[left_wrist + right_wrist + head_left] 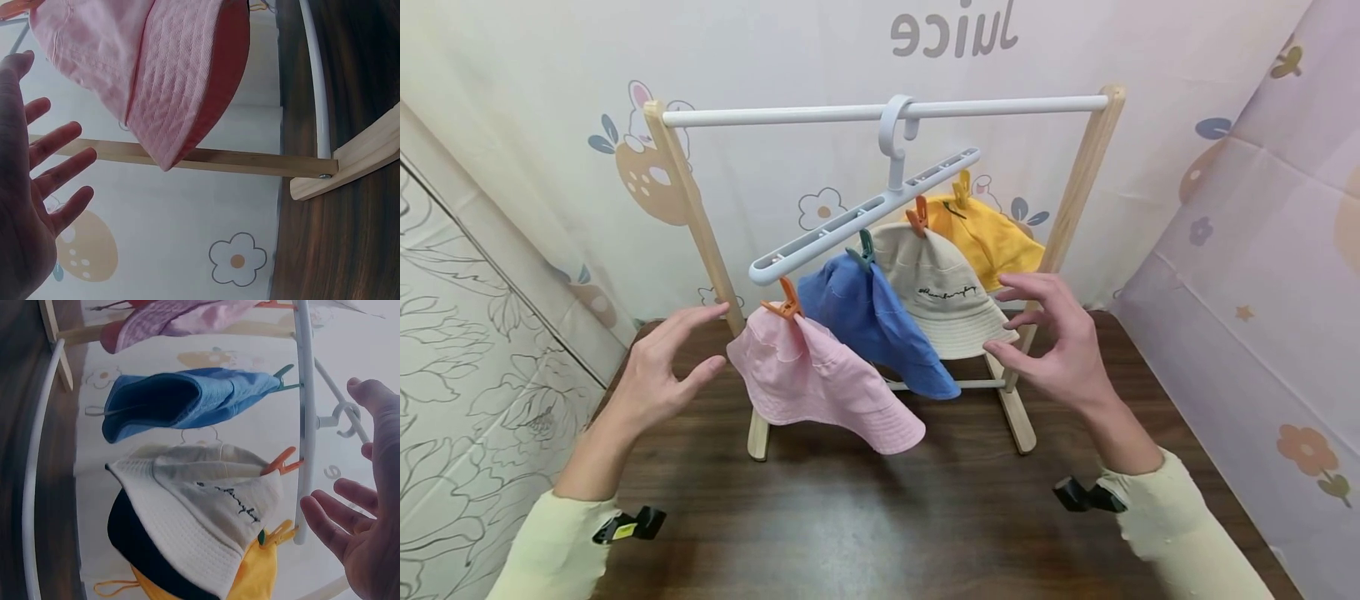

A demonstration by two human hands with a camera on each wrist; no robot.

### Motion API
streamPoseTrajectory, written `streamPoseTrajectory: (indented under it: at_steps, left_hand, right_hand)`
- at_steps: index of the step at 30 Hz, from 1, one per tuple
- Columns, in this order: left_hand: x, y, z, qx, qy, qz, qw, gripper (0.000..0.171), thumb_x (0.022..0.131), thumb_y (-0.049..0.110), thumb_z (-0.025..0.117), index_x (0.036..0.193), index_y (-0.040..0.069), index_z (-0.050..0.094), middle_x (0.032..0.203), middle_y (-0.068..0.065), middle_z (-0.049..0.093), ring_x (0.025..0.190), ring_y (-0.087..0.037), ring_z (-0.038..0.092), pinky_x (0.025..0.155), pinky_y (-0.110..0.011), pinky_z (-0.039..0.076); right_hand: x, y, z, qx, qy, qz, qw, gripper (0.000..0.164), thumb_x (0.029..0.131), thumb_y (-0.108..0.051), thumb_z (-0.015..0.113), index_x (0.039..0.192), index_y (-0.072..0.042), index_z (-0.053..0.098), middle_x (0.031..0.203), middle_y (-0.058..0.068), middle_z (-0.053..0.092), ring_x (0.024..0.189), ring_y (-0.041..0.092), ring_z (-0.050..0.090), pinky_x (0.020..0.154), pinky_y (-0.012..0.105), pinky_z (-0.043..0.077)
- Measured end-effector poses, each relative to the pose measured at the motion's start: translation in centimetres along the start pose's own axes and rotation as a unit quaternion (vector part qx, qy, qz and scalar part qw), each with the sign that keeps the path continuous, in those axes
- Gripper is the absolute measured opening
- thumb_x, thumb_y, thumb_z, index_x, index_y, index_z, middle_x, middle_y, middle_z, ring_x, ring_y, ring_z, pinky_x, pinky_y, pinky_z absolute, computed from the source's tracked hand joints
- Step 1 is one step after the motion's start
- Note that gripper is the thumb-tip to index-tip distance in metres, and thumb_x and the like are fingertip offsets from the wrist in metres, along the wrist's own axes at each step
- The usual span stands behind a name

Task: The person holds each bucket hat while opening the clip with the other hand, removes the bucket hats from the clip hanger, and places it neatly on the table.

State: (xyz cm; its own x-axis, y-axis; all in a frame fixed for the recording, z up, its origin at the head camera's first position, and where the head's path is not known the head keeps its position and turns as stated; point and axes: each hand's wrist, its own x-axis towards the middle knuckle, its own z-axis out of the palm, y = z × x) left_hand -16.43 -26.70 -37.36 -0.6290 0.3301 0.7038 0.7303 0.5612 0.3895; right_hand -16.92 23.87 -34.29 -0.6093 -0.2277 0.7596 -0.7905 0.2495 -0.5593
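Observation:
Four bucket hats hang in a row from a grey clip hanger (831,240). Nearest is the pink hat (820,375), then the blue hat (876,321), the cream hat (943,287) with dark script, and the yellow hat (996,237). Pegs pinch their crowns: orange (787,302), green (863,248), orange (919,217) and yellow (961,190). My left hand (658,367) is beside the pink hat, fingers spread, holding nothing. On the other side, my right hand (1063,346) has loosely bent fingers near the cream hat's brim; the right wrist view shows it apart from the hats.
The hanger hooks over the white bar (1015,108) of a rack with wooden legs (1078,183), standing on a dark wooden table (850,517). A printed curtain (805,50) hangs behind. The rack's lower rod (981,384) runs behind the hats.

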Motion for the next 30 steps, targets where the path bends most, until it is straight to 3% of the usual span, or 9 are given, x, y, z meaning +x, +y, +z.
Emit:
streamPoseTrajectory:
  at_steps: [5, 13, 21, 25, 30]
  left_hand:
    - [0.0, 0.1, 0.0, -0.003, -0.010, -0.012, 0.9999, 0.059, 0.095, 0.017, 0.079, 0.152, 0.006, 0.069, 0.144, -0.025, 0.074, 0.148, 0.013, 0.052, 0.127, -0.011, 0.036]
    - [0.3, 0.4, 0.2, -0.013, -0.014, -0.015, 0.9997, 0.066, 0.087, 0.010, 0.080, 0.151, 0.003, 0.068, 0.145, -0.026, 0.073, 0.149, 0.011, 0.053, 0.128, -0.013, 0.037]
    - [0.8, 0.8, 0.6, -0.026, -0.015, -0.020, 0.9993, 0.066, 0.087, 0.006, 0.080, 0.152, 0.004, 0.068, 0.145, -0.025, 0.074, 0.147, 0.010, 0.055, 0.127, -0.012, 0.038]
    - [1.0, 0.8, 0.9, -0.035, -0.011, -0.014, 0.9992, 0.063, 0.089, 0.007, 0.079, 0.151, 0.005, 0.069, 0.143, -0.024, 0.074, 0.144, 0.010, 0.056, 0.125, -0.012, 0.039]
    - [1.2, 0.7, 1.4, -0.044, -0.004, -0.005, 0.9990, 0.061, 0.090, 0.007, 0.079, 0.149, 0.003, 0.069, 0.143, -0.024, 0.074, 0.144, 0.009, 0.057, 0.125, -0.013, 0.040]
  right_hand:
    - [0.1, -0.6, 0.6, 0.020, -0.002, 0.008, 1.000, 0.079, 0.073, 0.022, 0.088, 0.147, 0.013, 0.063, 0.144, 0.003, 0.068, 0.125, 0.015, 0.074, 0.088, 0.018, 0.065]
    - [0.2, -1.2, 1.2, 0.042, 0.001, 0.018, 0.999, 0.075, 0.077, 0.022, 0.087, 0.147, 0.014, 0.061, 0.144, 0.000, 0.069, 0.124, 0.013, 0.076, 0.090, 0.019, 0.066]
    - [0.4, -2.0, 2.0, 0.034, -0.017, 0.053, 0.998, 0.079, 0.075, 0.026, 0.086, 0.148, 0.010, 0.062, 0.147, -0.003, 0.071, 0.125, 0.009, 0.077, 0.092, 0.020, 0.066]
    - [0.4, -2.2, 2.6, 0.052, -0.020, 0.054, 0.997, 0.078, 0.076, 0.025, 0.086, 0.149, 0.011, 0.061, 0.147, 0.005, 0.072, 0.126, 0.008, 0.077, 0.092, 0.021, 0.067]
    - [0.4, -2.4, 3.1, 0.072, -0.021, 0.059, 0.995, 0.077, 0.077, 0.025, 0.085, 0.149, 0.010, 0.062, 0.148, 0.005, 0.073, 0.126, 0.010, 0.078, 0.092, 0.022, 0.067]
